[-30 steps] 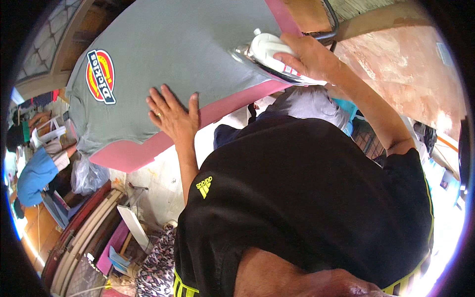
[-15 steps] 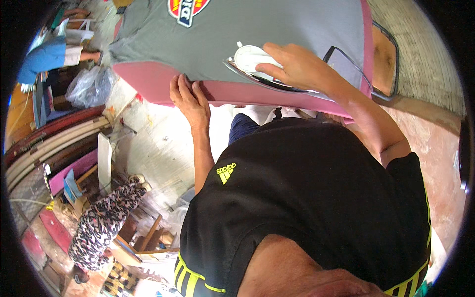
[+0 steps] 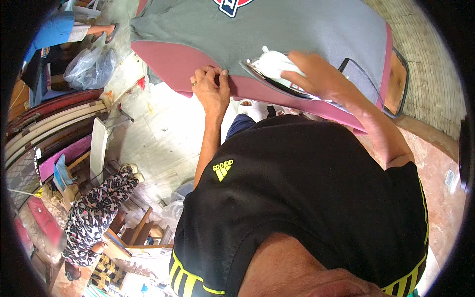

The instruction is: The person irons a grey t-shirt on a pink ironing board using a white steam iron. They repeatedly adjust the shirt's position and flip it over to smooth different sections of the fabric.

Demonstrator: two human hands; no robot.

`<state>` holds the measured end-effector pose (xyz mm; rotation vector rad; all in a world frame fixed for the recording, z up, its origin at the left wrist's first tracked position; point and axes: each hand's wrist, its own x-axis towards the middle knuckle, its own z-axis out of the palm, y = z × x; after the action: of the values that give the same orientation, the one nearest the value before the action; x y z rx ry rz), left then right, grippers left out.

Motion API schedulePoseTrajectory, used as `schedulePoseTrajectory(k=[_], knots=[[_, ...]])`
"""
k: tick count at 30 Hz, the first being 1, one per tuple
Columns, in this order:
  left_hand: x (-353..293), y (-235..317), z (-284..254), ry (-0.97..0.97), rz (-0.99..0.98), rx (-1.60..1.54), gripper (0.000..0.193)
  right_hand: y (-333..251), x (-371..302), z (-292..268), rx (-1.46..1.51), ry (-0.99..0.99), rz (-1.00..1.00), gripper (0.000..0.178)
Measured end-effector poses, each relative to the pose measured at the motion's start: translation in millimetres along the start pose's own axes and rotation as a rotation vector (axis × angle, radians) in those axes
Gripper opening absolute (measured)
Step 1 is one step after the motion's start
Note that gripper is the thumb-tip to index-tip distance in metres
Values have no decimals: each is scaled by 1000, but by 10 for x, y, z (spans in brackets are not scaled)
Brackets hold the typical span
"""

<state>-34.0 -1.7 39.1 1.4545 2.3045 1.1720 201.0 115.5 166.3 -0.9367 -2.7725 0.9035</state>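
A grey shirt [image 3: 193,37] with a red, white and blue patch [image 3: 229,6] at its top lies over a pink-covered ironing board [image 3: 166,64]. My right hand [image 3: 316,74] is wrapped round the handle of a white iron [image 3: 273,64]. The iron's pointed end faces left, and its base lies along the shirt's near edge and the pink cover. At the board's near edge, my left hand [image 3: 212,89] has its fingers curled together on the shirt's edge, left of the iron's tip. What lies under those fingertips is partly hidden.
A dark metal frame [image 3: 406,84] with a wooden panel juts from the board's right end. Long boards [image 3: 54,119] and a clear plastic bag [image 3: 91,69] are at the left. A person in patterned clothes [image 3: 94,213] is lower left; another in blue [image 3: 52,34] is upper left.
The whole view has shifted, with most things now further right. My left hand's fingers, spread on the edge before, have drawn together. My right hand still holds the iron.
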Motion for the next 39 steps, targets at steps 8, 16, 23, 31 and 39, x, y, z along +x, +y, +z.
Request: schedulePoseTrajectory(k=[8,16,23,31,39], knots=[[92,-2,-73,-123,21,-6,15,-163,67,-32,-9,-132,31,37],[71,24,-103,-81,22,-18,12,-35,51,-33,60,-81,-35,38],[184,-139,-272,-31,-151,-412,15,-93,524,107,115,99,-181,36],[1814,-1240,-718,350,151,242,43,-465,1367,288,99,129,-55,42],[2522,-1645,-795,19,-143,12,37,-822,2199,365,93,84,0,41]])
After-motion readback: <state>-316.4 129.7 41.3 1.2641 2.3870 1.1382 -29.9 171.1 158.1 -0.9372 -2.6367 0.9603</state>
